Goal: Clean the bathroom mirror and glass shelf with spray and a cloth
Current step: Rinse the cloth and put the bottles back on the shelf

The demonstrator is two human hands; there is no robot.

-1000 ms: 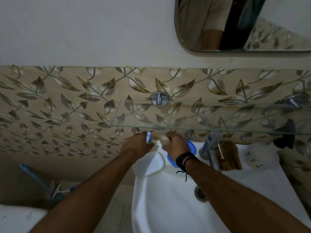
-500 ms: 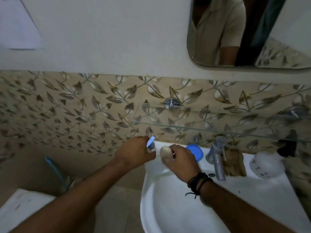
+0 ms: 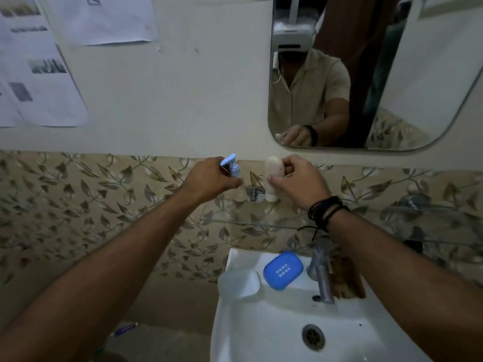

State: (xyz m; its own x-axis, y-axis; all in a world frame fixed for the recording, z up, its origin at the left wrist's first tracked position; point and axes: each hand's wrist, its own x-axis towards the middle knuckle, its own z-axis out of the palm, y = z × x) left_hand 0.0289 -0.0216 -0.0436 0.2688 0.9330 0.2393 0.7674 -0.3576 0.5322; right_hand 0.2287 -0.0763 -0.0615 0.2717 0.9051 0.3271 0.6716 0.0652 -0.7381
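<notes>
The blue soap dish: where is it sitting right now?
In the head view the blue soap dish rests on the back ledge of the white sink, just left of the metal tap, below both raised hands.

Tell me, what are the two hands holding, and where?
The left hand holds a pump bottle around its body. The right hand holds a white bottle around its middle.

Counts, head view: 2 hands up, left hand (image 3: 209, 180) w/ 1 pump bottle (image 3: 232, 165), right hand (image 3: 298, 182) w/ 1 white tube (image 3: 273, 176). 1 mirror (image 3: 418, 74). 1 glass shelf (image 3: 261, 224) w/ 2 metal brackets, one (image 3: 254, 193) btwn the hands, one (image 3: 415, 201) at right. 1 sink (image 3: 261, 335), 1 tap (image 3: 322, 273), 1 drain (image 3: 313, 336). 1 blue soap dish (image 3: 283, 269), 1 clear lid (image 3: 239, 282). Approx 3 paper sheets (image 3: 39, 69) on wall, edges cut off.
</notes>
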